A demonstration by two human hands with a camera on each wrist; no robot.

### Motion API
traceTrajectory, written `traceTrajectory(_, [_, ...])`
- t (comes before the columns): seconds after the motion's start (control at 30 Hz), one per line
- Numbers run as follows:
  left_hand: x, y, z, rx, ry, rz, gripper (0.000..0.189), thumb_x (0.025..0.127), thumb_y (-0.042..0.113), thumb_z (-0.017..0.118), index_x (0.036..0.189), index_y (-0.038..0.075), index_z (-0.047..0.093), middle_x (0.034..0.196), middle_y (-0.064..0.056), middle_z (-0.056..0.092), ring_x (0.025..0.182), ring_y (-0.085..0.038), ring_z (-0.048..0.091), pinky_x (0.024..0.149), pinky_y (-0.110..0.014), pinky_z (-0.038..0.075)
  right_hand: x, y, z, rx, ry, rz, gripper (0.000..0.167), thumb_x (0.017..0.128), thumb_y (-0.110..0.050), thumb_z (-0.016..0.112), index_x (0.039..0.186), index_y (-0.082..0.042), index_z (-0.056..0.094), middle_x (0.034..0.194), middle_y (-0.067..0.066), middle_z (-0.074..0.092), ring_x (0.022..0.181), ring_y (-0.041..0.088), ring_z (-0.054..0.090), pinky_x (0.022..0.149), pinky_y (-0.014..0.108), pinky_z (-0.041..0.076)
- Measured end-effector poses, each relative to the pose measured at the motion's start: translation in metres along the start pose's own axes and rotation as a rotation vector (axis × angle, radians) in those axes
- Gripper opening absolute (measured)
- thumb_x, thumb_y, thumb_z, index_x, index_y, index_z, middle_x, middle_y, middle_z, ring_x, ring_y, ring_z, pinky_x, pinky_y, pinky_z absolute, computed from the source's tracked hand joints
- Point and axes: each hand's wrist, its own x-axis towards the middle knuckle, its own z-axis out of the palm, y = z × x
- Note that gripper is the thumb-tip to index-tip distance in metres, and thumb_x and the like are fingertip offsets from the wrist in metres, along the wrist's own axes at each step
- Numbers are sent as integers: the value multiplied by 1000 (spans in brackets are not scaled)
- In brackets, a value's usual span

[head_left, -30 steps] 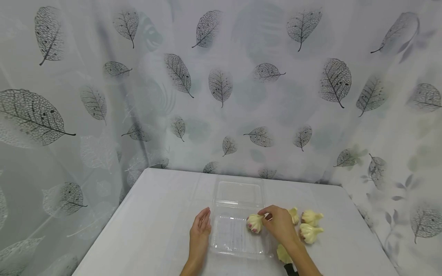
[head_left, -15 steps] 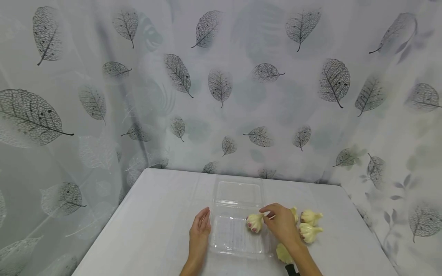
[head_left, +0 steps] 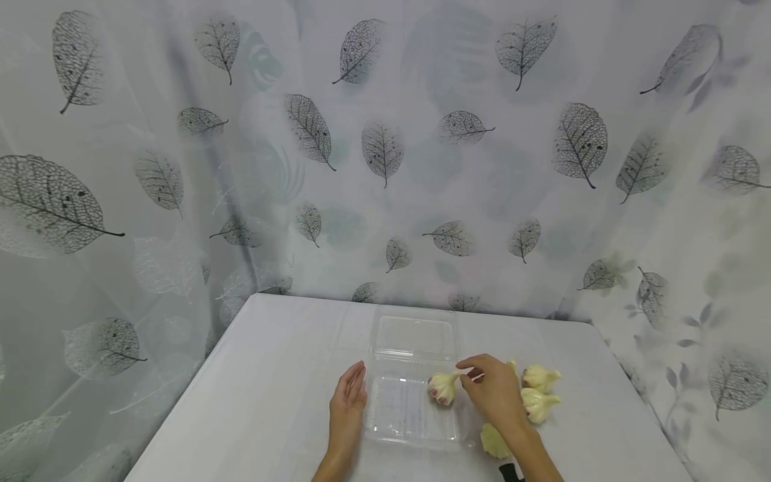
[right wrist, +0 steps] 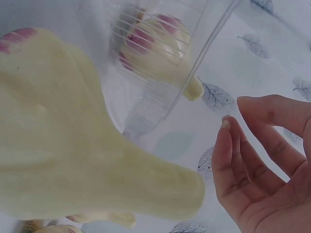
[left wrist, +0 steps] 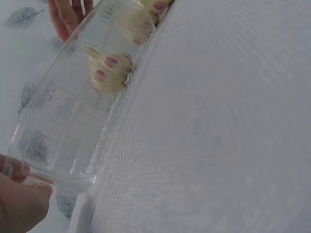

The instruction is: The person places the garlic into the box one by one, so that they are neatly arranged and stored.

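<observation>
A garlic bulb (head_left: 442, 388) with pink patches lies in the right part of a clear plastic clamshell container (head_left: 394, 408), its stem pointing to the right. Just beyond that stem is my right hand (head_left: 496, 395); in the right wrist view the thumb and fingers of the right hand (right wrist: 272, 165) are parted and hold nothing. My left hand (head_left: 347, 405) stands upright along the container's left side, fingers fairly straight and touching it. The left wrist view has the left hand (left wrist: 22, 204) at the container's end wall, with the garlic seen through the plastic.
The container's lid (head_left: 415, 335) lies folded back toward the curtain. Two garlic bulbs (head_left: 540, 404) sit right of my right hand, another is partly behind it. One more bulb (head_left: 494, 440) lies near my right forearm, beside a black object (head_left: 508, 472). A leaf-print curtain (head_left: 385, 154) hangs behind.
My right thumb and fingers have let go of the garlic's stem and drawn slightly right. The garlic stays in the container; my left hand keeps its place.
</observation>
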Motion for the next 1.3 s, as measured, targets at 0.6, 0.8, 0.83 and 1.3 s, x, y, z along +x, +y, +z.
traceTrajectory(0.6, [0,1,2,35,2,24,49,104,-9,48,153,-1,44,161,-21,43,151,-33,37,121,-30,34,-14,-10,-21,-30,63,18,24,78,2,86,93,-16,80,92,-2,76,74,16,72,65,28,63])
traceTrajectory(0.8, [3,-1,2,30,-1,3,50,104,-10,47,153,0,43,162,-18,42,152,-30,36,120,-27,34,-24,-10,-28,-9,83,63,25,78,2,87,93,-17,81,92,-3,75,78,15,71,67,26,64])
traceTrajectory(0.83, [4,-2,2,35,-2,4,50,104,-10,47,153,0,43,162,-18,42,152,-30,36,120,-27,34,-26,-10,-29,-3,87,70,24,78,2,87,93,-16,81,92,-3,76,78,14,71,67,26,64])
traceTrajectory(1.3, [3,-3,2,29,-5,14,51,103,-11,46,153,0,44,162,-18,42,152,-31,37,118,-23,38,-48,9,-40,11,80,159,23,79,0,87,95,-15,81,96,-3,77,79,13,72,67,21,63])
